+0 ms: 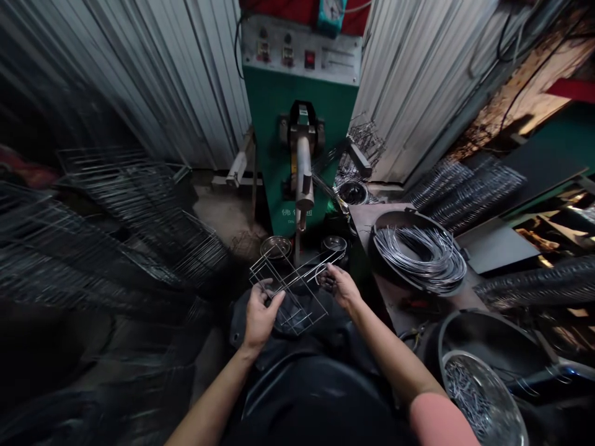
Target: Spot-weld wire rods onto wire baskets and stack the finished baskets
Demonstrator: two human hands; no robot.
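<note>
A wire rack [292,280] of thin crossed metal rods is held tilted in front of me, above my lap. My left hand [261,311] grips its near left side between thumb and fingers. On the other side, my right hand [343,286] has its fingers pinched on a thin bent wire [317,273], whose curved part shows beside the fingertips. This wire lies close against the rack; whether they touch, I cannot tell. Just beyond the rack stands a green machine [264,118] with a metal electrode arm [304,167] pointing down towards it.
Stacked wire racks [139,198] fill the left side. To the right, a round pan [379,226] holds coiled wire [418,260]. Nearer, a metal bowl [504,396] with short wire pieces sits in a black basin [446,325]. Corrugated metal walls [195,74] stand behind.
</note>
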